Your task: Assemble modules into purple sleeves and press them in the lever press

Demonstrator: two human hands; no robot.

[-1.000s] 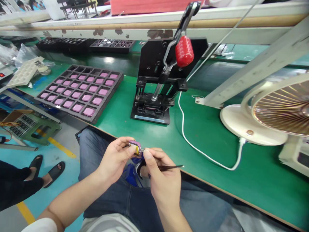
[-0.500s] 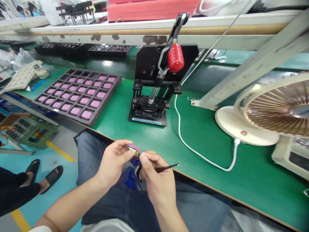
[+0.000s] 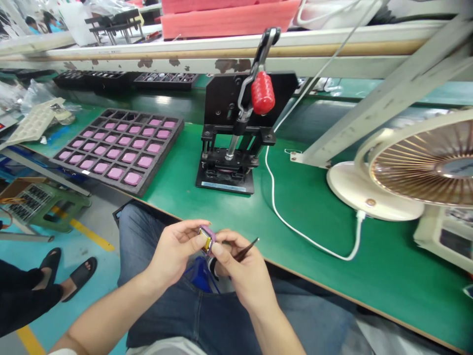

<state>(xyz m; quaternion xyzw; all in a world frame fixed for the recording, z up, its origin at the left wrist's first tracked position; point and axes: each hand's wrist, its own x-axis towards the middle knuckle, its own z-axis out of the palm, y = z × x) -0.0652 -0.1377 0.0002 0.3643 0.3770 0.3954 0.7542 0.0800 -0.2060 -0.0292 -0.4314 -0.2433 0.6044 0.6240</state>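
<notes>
Work in hand above the lap (image 3: pixel 199 313), beside the green workbench (image 3: pixel 388 281): the left hand (image 3: pixel 177 250) pinches a small purple-rimmed housing (image 3: pixel 212 234), its yellow patch (image 3: pixel 208 243) exposed; the right hand (image 3: pixel 244 266), fingertips closed at the housing's edge, also grips a slender dark tool (image 3: pixel 244 250). The housing appears unfinished. Purple pieces (image 3: pixel 132 178) occupy most compartments of the foam tray (image 3: pixel 165 159); whether they are finished, and how many steps remain, cannot be told

My left hand (image 3: pixel 173 251) covers part of the purple piece (image 3: pixel 209 237); inner detail too small to read. My right hand (image 3: pixel 246 271) hides one end of the dark tool (image 3: pixel 244 252). Fan (image 3: pixel 417 170) cut off at right edge. Far tray (image 3: pixel 164 82): contents indistinct.
</notes>
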